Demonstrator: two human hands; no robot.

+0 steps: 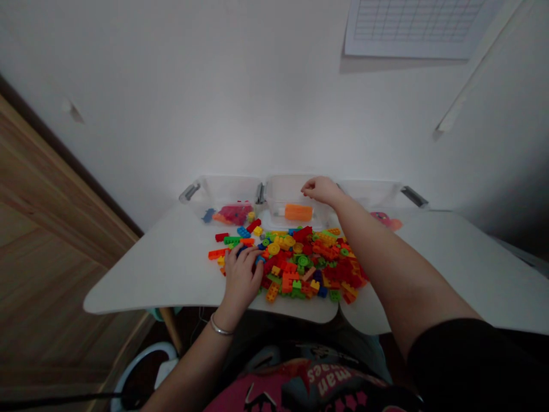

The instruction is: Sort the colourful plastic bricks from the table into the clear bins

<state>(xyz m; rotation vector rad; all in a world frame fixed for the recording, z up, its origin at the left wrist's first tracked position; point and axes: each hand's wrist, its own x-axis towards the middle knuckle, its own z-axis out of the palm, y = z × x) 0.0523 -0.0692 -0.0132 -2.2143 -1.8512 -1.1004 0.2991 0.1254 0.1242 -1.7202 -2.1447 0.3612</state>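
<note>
Open tabletop (163, 263) lies left of the bricks (302, 261); plastic bins (281, 191) block the back.

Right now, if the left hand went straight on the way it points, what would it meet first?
Most likely the left hand would meet the blocks just ahead of it, with the left bin beyond. The hand's exact height is hard to judge.

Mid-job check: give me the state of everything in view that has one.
Block pile: loose, spread on the table
Left bin: holding mixed-colour pieces
Middle bin: holding an orange piece
Right bin: partly hidden by the forearm
Left hand: on the pile's left side, grip unclear
Right hand: raised at the middle bin, fingers curled, grip unclear
</note>
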